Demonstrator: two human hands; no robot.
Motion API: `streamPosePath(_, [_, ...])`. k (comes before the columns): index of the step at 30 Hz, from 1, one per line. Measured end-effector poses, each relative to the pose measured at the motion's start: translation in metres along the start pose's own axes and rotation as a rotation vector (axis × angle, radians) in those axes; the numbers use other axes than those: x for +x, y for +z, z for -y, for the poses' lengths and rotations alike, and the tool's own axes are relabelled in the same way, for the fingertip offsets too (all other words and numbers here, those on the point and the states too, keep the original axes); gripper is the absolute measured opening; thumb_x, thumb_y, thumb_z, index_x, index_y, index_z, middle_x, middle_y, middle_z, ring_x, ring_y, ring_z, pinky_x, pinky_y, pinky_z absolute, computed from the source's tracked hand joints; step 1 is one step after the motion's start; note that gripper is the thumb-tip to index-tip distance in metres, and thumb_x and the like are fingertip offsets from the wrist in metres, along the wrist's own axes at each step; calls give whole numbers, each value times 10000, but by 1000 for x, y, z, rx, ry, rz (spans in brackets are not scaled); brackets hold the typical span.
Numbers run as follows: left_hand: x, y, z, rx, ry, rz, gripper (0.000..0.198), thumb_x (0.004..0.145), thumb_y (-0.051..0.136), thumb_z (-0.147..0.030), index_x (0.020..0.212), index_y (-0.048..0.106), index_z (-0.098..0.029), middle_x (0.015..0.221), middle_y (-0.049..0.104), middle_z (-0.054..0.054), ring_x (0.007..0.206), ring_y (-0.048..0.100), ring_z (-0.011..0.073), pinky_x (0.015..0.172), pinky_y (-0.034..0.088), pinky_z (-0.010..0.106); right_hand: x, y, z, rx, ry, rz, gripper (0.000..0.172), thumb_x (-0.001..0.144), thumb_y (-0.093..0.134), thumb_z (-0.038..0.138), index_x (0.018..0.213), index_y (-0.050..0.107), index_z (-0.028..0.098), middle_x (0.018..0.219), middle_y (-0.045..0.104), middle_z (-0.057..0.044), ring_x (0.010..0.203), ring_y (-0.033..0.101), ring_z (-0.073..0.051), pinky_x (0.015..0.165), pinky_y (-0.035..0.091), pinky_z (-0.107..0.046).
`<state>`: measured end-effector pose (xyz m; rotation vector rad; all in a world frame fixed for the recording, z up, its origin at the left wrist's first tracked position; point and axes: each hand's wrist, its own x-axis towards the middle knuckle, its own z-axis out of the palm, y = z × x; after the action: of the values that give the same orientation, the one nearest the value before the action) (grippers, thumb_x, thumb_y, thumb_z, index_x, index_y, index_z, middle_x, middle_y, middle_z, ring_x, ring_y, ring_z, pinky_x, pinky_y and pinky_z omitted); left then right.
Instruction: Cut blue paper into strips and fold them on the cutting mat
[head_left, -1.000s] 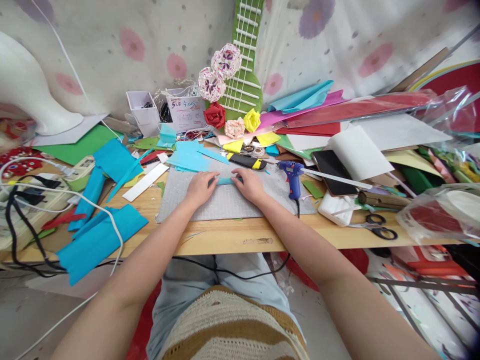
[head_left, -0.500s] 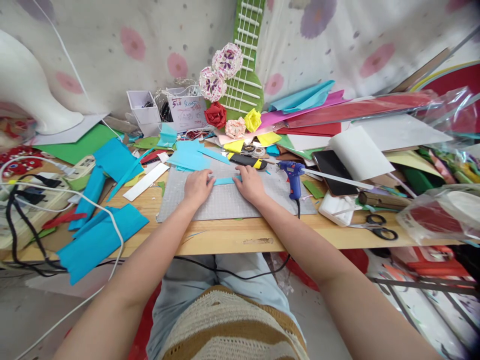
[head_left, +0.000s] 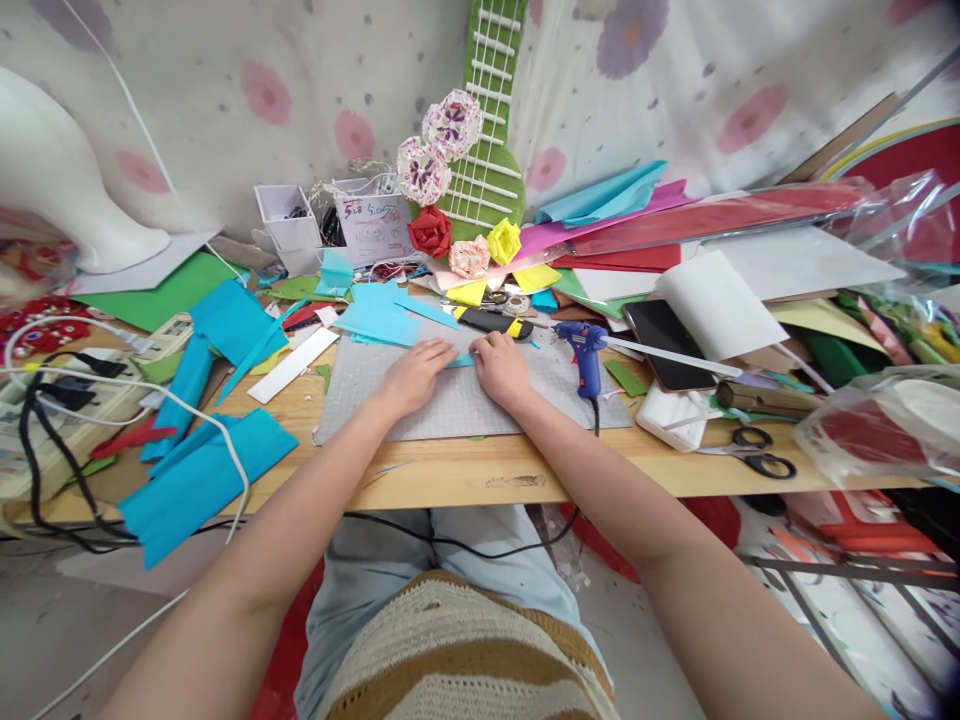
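Observation:
A narrow light-blue paper strip (head_left: pixel 462 360) lies on the grey cutting mat (head_left: pixel 356 405), mostly covered by my two hands. My left hand (head_left: pixel 417 378) rests flat over its left part, fingers stretched out toward the right. At the strip's right end, my right hand (head_left: pixel 501 370) has its fingers bent down on the paper; the fingertips are partly hidden. Just beyond the hands are light-blue paper sheets (head_left: pixel 379 312) and a black-and-yellow utility knife (head_left: pixel 491 322). A blue glue gun (head_left: pixel 585 355) stands on the mat to the right of my right hand.
Scissors (head_left: pixel 757 452), a phone (head_left: pixel 664 345) and a white roll (head_left: pixel 720 305) lie on the right. Blue crepe paper (head_left: pixel 206 480), a white strip (head_left: pixel 292 365) and power strips with cables (head_left: pixel 45 430) are on the left. A green paper guitar (head_left: pixel 487 185) with flowers stands behind.
My left hand has slid rightward along the strip, closer to my right hand, and its fingers have flattened over the paper. My right hand has barely moved.

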<state>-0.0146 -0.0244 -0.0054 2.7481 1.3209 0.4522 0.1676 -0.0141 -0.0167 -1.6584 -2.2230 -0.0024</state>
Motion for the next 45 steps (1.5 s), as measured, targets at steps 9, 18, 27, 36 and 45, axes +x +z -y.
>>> streamPosePath(9, [8, 13, -32, 30, -80, 231, 743, 889, 248, -564, 1415, 255, -40, 1499, 220, 167, 1402, 162, 238, 1151, 148, 391, 0, -3, 2, -26, 20, 15, 263, 899, 402, 214, 1018, 632, 163, 1025, 583, -118, 974, 474, -247, 846, 381, -351])
streamPosePath(18, [6, 9, -36, 30, -110, 263, 690, 899, 243, -526, 1416, 267, -70, 1512, 192, 146, 1411, 120, 238, 1151, 109, 436, -5, -2, -1, 99, -179, 20, 408, 912, 351, 203, 1280, 488, 91, 1271, 544, -121, 1209, 440, -225, 1038, 338, -370])
streamPosePath(27, [7, 0, -42, -29, -155, 305, 639, 889, 290, -369, 1451, 163, -94, 1520, 174, 119, 1410, 111, 251, 1141, 97, 489, -19, 1, -11, 204, -336, 199, 544, 941, 237, 354, 1410, 312, 89, 1446, 356, -124, 1366, 267, -219, 1125, 238, -445])
streamPosePath(36, [1, 11, -33, -12, -180, 231, 653, 891, 298, -419, 1426, 229, -52, 1503, 194, 164, 1405, 127, 262, 1140, 127, 478, -22, 0, -18, 140, -331, 262, 607, 939, 209, 424, 1414, 297, 56, 1478, 253, -156, 1386, 202, -214, 1139, 204, -442])
streamPosePath(45, [-21, 11, -19, -4, -224, 207, 706, 900, 239, -518, 1408, 263, -28, 1502, 191, 182, 1403, 134, 246, 1144, 155, 402, -19, -1, -20, 109, -349, 306, 606, 942, 212, 423, 1408, 311, 48, 1486, 234, -156, 1392, 175, -232, 1143, 184, -436])
